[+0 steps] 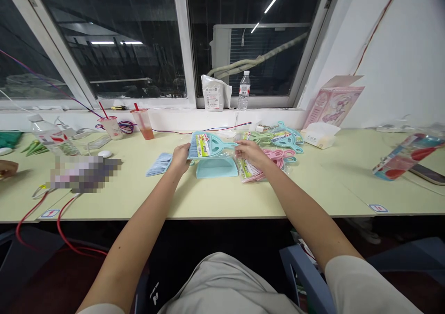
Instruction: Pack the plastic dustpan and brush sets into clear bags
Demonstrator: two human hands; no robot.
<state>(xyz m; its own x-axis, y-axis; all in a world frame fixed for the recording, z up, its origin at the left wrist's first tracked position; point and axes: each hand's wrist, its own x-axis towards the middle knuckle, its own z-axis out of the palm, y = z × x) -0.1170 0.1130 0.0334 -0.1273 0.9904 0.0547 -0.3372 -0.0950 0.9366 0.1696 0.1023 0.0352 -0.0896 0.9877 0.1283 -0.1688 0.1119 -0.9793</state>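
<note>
Above the table I hold a blue dustpan-and-brush set (218, 145) with a green and yellow label. My left hand (181, 159) is closed on its bristle end. At the handle end, the fingers of my right hand (251, 152) are pinched. Below the set, a loose light-blue dustpan (217, 168) lies on the table. A loose blue brush (159, 164) lies to its left, partly hidden behind my left hand. Packaged pink sets (255, 169) lie under my right hand, and packaged green and blue sets (283, 138) lie behind them.
Two drink cups (142, 123) with red straws and a water bottle (54, 135) stand at the left. A tissue box (320, 135), a pink box (335, 102) and a phone (429, 172) are at the right. At the far left, another person's hand (7, 169) rests by the table.
</note>
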